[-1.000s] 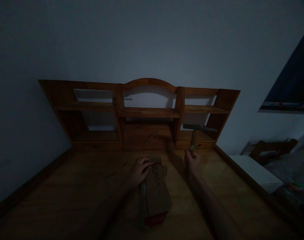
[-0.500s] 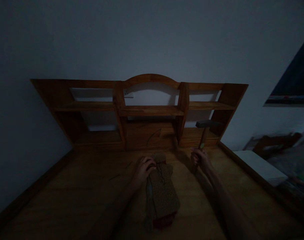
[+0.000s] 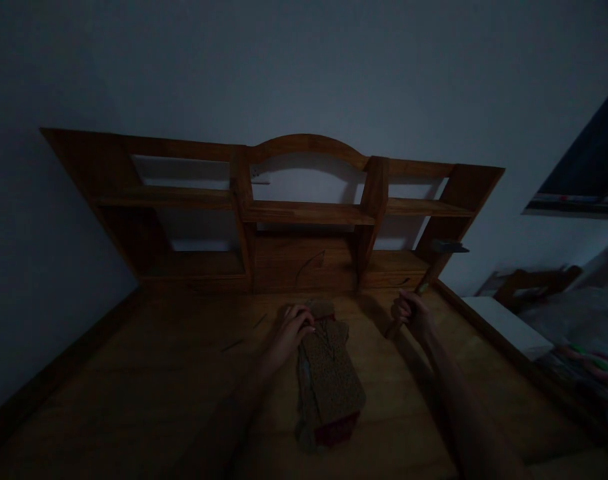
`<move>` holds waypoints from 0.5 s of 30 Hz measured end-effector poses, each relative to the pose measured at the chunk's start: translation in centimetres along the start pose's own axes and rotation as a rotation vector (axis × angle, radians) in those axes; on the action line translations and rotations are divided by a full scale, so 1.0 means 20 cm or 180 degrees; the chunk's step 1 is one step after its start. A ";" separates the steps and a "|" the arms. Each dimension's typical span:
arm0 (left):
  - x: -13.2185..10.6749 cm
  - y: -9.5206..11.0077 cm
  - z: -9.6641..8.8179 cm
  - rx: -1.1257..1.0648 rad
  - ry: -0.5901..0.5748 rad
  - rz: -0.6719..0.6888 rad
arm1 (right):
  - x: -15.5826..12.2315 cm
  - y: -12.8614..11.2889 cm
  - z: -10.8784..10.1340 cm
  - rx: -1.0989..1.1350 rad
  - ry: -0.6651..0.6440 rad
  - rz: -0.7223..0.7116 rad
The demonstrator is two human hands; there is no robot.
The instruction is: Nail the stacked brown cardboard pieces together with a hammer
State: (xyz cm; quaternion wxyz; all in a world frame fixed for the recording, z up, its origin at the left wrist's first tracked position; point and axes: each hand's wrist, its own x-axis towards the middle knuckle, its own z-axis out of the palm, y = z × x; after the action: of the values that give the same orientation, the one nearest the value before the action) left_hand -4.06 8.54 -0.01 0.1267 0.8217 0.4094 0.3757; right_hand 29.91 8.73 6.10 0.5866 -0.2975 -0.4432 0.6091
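My right hand point(image 3: 409, 315) is wrapped around the wooden handle of a hammer point(image 3: 437, 267). The hammer is raised above the desk, its dark head up and tilted to the right. Near the middle of the desk, my left hand point(image 3: 297, 327) rests its bent fingers at the far left edge of a brown, rough-surfaced block point(image 3: 334, 373). Its fingertips are close together; whatever is between them is too dark to make out. Several thin dark strips point(image 3: 329, 340) lie on top of the block near these fingers. Dark red shows on the block's near end.
A wooden shelf unit point(image 3: 307, 213) stands at the back of the desk point(image 3: 184, 393), against the wall. Two thin dark sticks point(image 3: 233, 345) lie left of my left hand. A white surface point(image 3: 507, 327) and a chair back point(image 3: 534, 283) are beyond the desk's right edge.
My right hand has moved a little to the right, and the hammer has tipped further right. My left hand stays at the block. The view has shifted slightly.
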 end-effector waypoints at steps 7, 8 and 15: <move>0.00 0.05 -0.05 0.0173 -0.0185 0.0131 | -0.02 -0.01 -0.05 0.0222 -0.0150 -0.0022; 0.00 0.05 -0.05 0.0234 -0.0212 0.0162 | -0.02 -0.01 -0.06 0.0241 -0.0178 -0.0009; 0.00 0.01 -0.03 0.0330 -0.0214 0.0239 | 0.03 0.00 -0.14 0.0368 -0.0443 0.0062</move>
State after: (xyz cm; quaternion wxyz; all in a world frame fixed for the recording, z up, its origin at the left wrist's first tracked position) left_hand -4.42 8.41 0.49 0.0835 0.8541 0.3926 0.3307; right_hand 32.27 9.87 4.94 0.5646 -0.2244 -0.4440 0.6586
